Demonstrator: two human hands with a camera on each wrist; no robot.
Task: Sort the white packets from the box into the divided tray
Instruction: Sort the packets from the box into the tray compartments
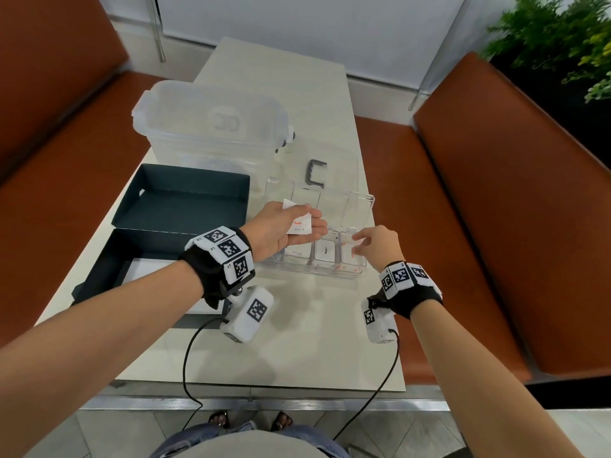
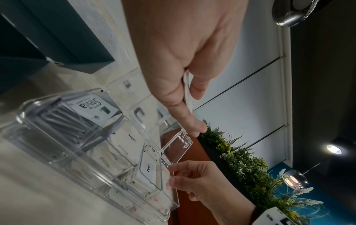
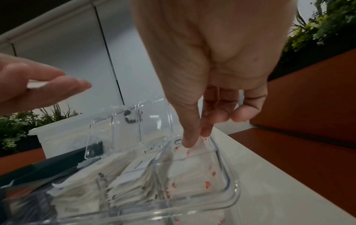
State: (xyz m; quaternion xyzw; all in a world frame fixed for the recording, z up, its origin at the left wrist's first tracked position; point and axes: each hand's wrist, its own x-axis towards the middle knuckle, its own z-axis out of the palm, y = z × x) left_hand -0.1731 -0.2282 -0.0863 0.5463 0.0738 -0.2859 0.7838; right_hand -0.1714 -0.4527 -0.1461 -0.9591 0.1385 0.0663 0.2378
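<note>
A small stack of flat white paper packets (image 1: 299, 223), the top one printed "Salt" in red, is held in the left hand (image 1: 281, 228), pinched between thumb and fingers just above the clear plastic divided tray (image 1: 362, 271). The packets are judged light, thin and limp, likely to fan apart or slip if held loosely; a pinch across the flat faces near one short edge would be best, so the free edge can be slid into a slot. In the tray, compartments already filled with upright packets can be seen, one marked "Pepper" (image 1: 326, 250). At the tray's three o'clock end, the right hand (image 1: 375, 242) is reaching into the red-printed compartment, its fingertips (image 3: 189, 142) closed on the top edge of a packet (image 3: 200, 140) there; that grip is a light pinch. At nine o'clock from the tray, the open dark cardboard box (image 1: 99, 276) and its lid (image 1: 185, 196) lie on the pale tabletop (image 1: 297, 342), and at twelve o'clock a clear lidded storage tub (image 1: 211, 120) stands.
</note>
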